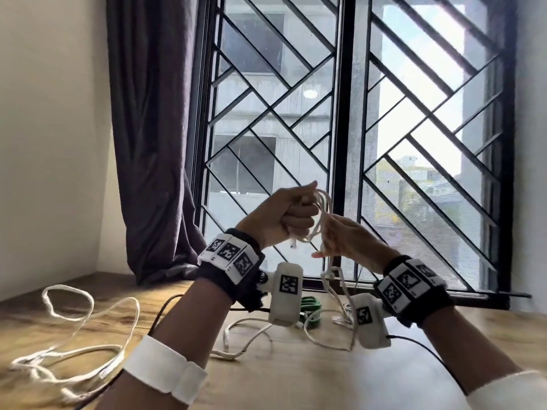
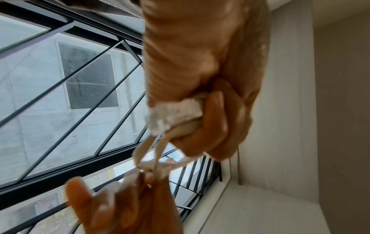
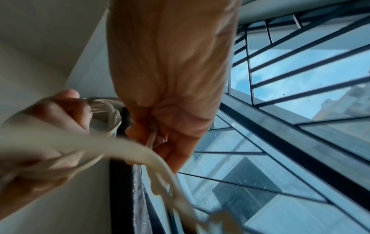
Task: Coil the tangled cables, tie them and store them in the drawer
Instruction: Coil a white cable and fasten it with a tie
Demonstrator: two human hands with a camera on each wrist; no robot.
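Note:
Both hands are raised in front of the window. My left hand [image 1: 291, 216] is a fist gripping a small coil of white cable [image 1: 321, 208]; the bundle [image 2: 176, 109] shows between its curled fingers in the left wrist view. My right hand [image 1: 340, 238] pinches strands of the same white cable [image 3: 152, 137] just right of the coil. The cable's tail [image 1: 340, 288] hangs down to the wooden table [image 1: 296, 380]. A second white cable [image 1: 77, 329] sprawls in loose loops on the table's left. No drawer is in view.
A green coiled cable [image 1: 310, 306] and another loose white cable [image 1: 245, 338] lie on the table under my wrists. A thin black wire [image 1: 161, 312] runs from the left wrist camera. A dark curtain [image 1: 154, 143] hangs at left; the barred window [image 1: 355, 128] is behind.

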